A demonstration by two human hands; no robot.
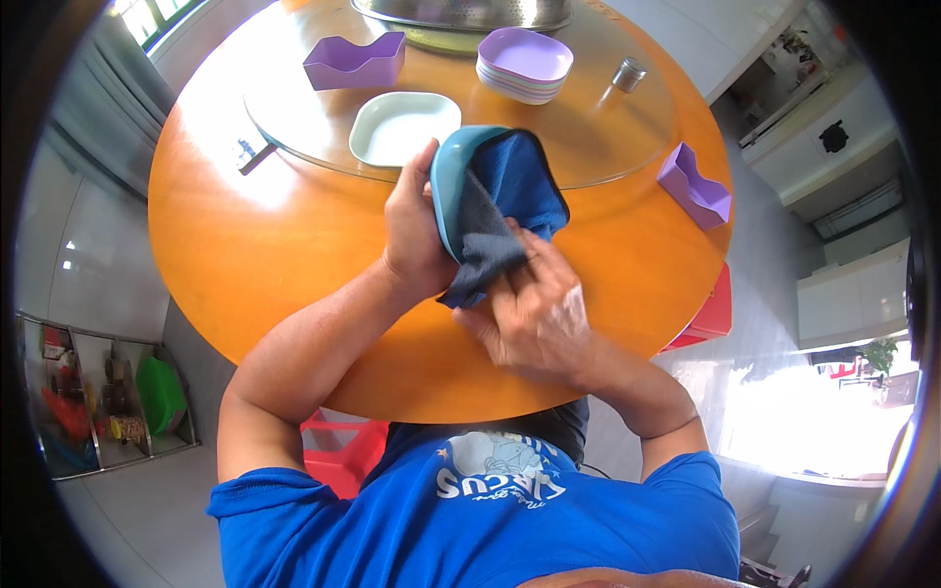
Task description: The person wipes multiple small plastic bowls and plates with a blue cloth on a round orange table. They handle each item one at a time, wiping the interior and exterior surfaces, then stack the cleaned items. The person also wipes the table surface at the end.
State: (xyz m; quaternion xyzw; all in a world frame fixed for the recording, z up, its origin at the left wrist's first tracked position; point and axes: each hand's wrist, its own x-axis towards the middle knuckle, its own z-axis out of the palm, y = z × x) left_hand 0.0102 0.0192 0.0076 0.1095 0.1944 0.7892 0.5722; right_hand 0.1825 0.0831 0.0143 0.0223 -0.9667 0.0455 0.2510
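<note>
My left hand [419, 228] grips a teal plastic dish [446, 176] by its left side, tilted up above the near part of the table. A blue and grey cloth [518, 173] with a dark edge covers much of the dish's inside. With bent fingers, my right hand [533, 305] holds the lower, grey part of this cloth against the dish. Just beyond the left hand lies a pale green-white dish [406, 130] on the glass turntable [588, 151]. The dish's far inside wall is hidden under the cloth.
On the turntable are a purple holder [356, 65], a stack of pastel dishes [525, 66], a small metal-capped shaker [628, 75] and a steel colander [470, 11]. Another purple holder [695, 187] lies at the right edge of the round wooden table [294, 242]. Red stools [709, 312] stand below.
</note>
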